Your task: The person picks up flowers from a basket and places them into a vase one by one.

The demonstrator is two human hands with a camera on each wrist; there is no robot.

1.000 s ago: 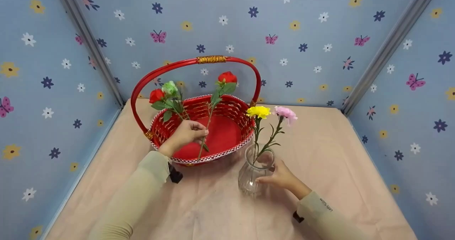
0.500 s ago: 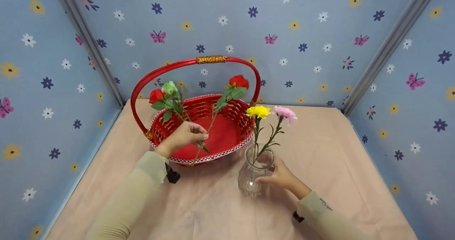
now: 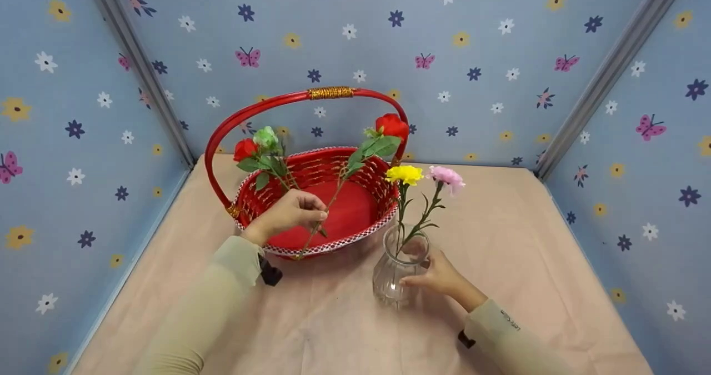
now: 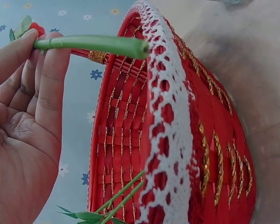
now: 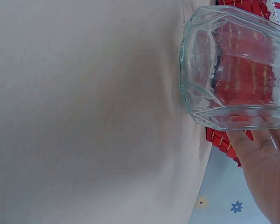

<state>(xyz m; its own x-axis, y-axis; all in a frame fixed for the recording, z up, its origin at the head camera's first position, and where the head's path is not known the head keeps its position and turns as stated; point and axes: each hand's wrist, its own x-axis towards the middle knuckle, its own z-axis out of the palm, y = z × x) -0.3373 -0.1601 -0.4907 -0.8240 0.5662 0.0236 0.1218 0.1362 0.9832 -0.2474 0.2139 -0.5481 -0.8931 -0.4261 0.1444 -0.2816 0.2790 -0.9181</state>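
Note:
Over the red basket (image 3: 349,241), my left hand (image 3: 290,215) pinches a red rose (image 3: 392,126) by its stem. The bloom leans right and up, near the basket's handle (image 3: 228,133). In the left wrist view the cut end of the green stem (image 4: 93,45) points across the white lace rim (image 4: 170,107). My right hand (image 3: 443,278) grips a clear glass vase (image 3: 387,280) that stands on the table. A yellow carnation (image 3: 405,174) and a pink carnation (image 3: 446,178) stand in the vase. The right wrist view shows fingers (image 5: 246,145) against the glass.
Another red rose (image 3: 245,150) and a green rose (image 3: 266,138) lean at the basket's left side, their stems inside. A pale cloth (image 3: 500,236) covers the table. Patterned blue panels (image 3: 389,47) enclose the back and both sides.
The held rose's bloom has swung right, while its stem's lower end has shifted slightly left. The left hand stays nearly in place. Right hand and vase have not moved.

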